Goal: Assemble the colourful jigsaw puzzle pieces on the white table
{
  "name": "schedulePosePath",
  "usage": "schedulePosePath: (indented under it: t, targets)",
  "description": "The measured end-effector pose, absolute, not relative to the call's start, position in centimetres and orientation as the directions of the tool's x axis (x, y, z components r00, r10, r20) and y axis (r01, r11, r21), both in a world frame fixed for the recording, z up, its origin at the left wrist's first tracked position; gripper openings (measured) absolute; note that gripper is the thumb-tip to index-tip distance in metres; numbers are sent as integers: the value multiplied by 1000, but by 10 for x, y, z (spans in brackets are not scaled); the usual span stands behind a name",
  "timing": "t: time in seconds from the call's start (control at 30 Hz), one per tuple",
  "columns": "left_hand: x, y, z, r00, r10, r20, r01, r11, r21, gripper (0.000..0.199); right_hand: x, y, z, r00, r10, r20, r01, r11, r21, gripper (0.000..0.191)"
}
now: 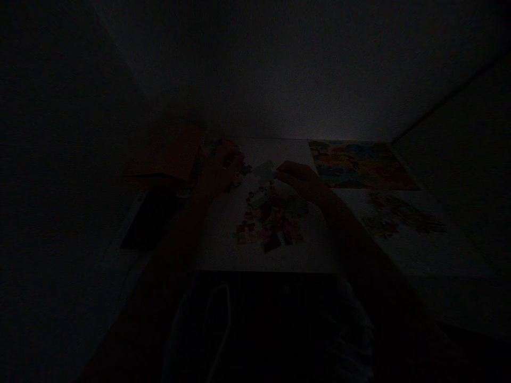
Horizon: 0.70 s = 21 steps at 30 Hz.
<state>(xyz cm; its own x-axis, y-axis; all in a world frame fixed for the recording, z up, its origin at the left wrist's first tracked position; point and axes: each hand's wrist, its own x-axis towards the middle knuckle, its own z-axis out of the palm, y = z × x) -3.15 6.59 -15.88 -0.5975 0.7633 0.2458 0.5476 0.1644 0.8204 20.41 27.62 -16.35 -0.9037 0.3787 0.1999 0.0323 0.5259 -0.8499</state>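
The picture is very dark. My right hand (301,178) is closed, its fingertips pinched at the right edge of a pale green section of jigsaw puzzle (264,172) on the white table. Further left, my left hand (221,167) curls its fingers over a group of jigsaw pieces (235,183); what is between those fingers is too dark to make out. Nearer to me, between my forearms, lies a loose heap of jigsaw pieces (267,210) in mixed colours, some overlapping.
An orange box (179,151) stands at the left, behind a dark flat object (149,221). A colourful picture sheet (363,165) lies at the back right. More puzzle pieces (403,213) are spread before it. The white table (267,263) ends at my lap, and a wall rises behind.
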Motion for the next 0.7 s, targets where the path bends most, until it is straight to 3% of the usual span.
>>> schedulePosePath:
  t: [0.1,0.17,0.27,0.5,0.63,0.7]
  targets:
    - [-44,56,-161,-570,771,284,719,300,627,38,212,289,-165,-905,390,169,92,567,-818,68]
    - [-47,51,-161,-531,819,216,778,371,507,49,215,296,-168,-874,457,163,168,600,-782,67]
    - [-40,51,-156,-498,863,82,811,431,395,48,215,301,-173,-832,532,159,244,607,-757,64]
    - [-33,52,-155,-531,846,56,774,457,438,60,211,294,-175,-858,485,165,219,639,-738,62]
    - [-50,46,-163,-486,867,111,776,370,511,84,211,293,-175,-864,468,188,183,638,-748,60]
    - [-57,44,-167,-458,879,128,771,322,549,82,211,294,-175,-862,469,195,180,641,-746,57]
